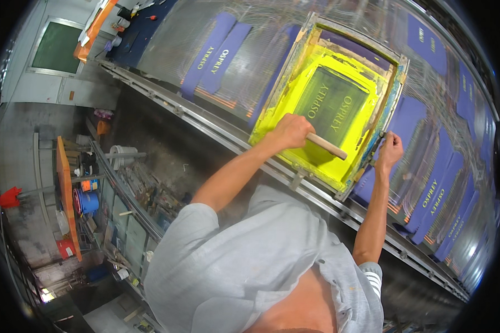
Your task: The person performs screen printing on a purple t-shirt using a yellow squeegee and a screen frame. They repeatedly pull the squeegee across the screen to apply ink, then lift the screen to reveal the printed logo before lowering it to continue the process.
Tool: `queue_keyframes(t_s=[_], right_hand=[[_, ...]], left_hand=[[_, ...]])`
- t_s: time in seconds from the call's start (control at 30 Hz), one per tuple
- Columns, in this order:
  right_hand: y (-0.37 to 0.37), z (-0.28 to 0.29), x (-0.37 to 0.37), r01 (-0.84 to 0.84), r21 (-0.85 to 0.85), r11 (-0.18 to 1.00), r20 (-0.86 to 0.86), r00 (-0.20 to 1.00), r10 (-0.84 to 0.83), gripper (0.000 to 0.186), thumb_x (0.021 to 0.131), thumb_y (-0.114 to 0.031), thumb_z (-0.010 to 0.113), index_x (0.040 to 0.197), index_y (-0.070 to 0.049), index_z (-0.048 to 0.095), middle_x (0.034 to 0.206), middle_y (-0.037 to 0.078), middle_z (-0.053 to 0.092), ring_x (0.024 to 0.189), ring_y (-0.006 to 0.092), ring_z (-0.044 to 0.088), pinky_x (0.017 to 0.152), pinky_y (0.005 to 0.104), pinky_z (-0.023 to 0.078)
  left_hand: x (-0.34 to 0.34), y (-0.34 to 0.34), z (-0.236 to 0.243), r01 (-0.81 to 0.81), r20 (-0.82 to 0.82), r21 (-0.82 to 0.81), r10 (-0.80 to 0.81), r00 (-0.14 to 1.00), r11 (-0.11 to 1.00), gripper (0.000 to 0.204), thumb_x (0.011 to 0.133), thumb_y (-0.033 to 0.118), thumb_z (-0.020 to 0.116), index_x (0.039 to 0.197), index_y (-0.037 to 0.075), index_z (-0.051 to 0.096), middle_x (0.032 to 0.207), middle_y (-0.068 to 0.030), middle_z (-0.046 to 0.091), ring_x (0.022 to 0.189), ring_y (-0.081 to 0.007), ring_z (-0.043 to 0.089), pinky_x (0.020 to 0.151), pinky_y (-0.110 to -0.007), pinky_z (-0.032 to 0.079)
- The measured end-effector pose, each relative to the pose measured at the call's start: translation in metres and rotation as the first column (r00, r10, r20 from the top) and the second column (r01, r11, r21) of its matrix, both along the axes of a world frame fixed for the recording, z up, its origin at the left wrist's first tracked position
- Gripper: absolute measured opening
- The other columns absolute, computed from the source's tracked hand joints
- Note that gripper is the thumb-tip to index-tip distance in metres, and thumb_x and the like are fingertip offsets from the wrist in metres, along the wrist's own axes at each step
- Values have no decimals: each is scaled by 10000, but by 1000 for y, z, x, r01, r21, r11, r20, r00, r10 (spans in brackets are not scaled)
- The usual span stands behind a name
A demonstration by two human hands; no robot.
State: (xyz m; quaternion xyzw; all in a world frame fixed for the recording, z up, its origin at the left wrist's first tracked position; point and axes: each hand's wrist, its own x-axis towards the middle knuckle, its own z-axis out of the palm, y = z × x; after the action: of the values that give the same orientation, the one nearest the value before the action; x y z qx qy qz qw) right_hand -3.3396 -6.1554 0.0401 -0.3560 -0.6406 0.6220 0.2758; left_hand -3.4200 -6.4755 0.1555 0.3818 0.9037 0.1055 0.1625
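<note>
My left hand [291, 132] is closed round one end of a squeegee with a wooden handle [329, 146]. The squeegee lies across the near part of a printing screen, and its blade cannot be made out. Bright yellow coating or ink [272, 119] surrounds the screen's greenish mesh window [330, 100], which bears lettering. My right hand [390, 149] is closed at the right side of the worn screen frame [399, 77], by a small dark fitting. What its fingers hold there is hidden.
The frame rests on a long printing table with a metal rail [191, 116] along its near edge. Purple fabric pieces with lettering [211, 53] lie left of the frame, and more purple pieces [436, 194] lie right. Shelving with an orange board [66, 194] and buckets stands at far left.
</note>
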Motion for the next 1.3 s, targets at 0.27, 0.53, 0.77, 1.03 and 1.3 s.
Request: queue_keyframes(t_s=[0.27,0.53,0.77,1.03,1.3], right_hand=[[3,-23,3,-25,-141,990,-65,998,16,162,961,-172,642,895,-24,640,635,-33,489,513,44,414,454,225,305],[9,-38,3,-17,-37,999,63,998,19,165,961,-173,632,906,-19,652,651,-42,482,541,46,410,476,252,323],[5,-26,-7,-118,493,862,294,955,-37,339,960,-278,572,967,42,684,874,180,664,826,328,622,776,415,465],[-19,85,-55,-461,455,762,236,888,396,388,964,-375,590,1083,-32,726,1067,164,679,995,312,645,871,396,491],[-4,113,-178,-920,302,251,763,391,515,201,721,-207,693,859,-63,717,852,150,714,790,342,685,695,443,535]], left_hand=[[-2,6,-11,82,-123,-18,-83,989,996,207,690,84,678,863,147,774,769,-146,704,750,-353,695,655,-475,544],[-6,2,-9,102,-111,15,-99,989,995,72,678,93,686,738,85,726,723,-142,682,720,-350,691,622,-458,536],[29,-32,-44,184,-375,288,-66,925,940,204,720,37,623,908,44,703,975,-120,701,931,-294,682,741,-420,542],[-76,35,6,124,1,-246,-128,992,961,190,717,139,670,878,153,771,822,-162,720,792,-357,711,709,-483,560],[-211,137,19,138,-64,-264,-160,985,955,300,726,136,625,985,154,776,917,-156,737,880,-342,708,775,-466,555]])
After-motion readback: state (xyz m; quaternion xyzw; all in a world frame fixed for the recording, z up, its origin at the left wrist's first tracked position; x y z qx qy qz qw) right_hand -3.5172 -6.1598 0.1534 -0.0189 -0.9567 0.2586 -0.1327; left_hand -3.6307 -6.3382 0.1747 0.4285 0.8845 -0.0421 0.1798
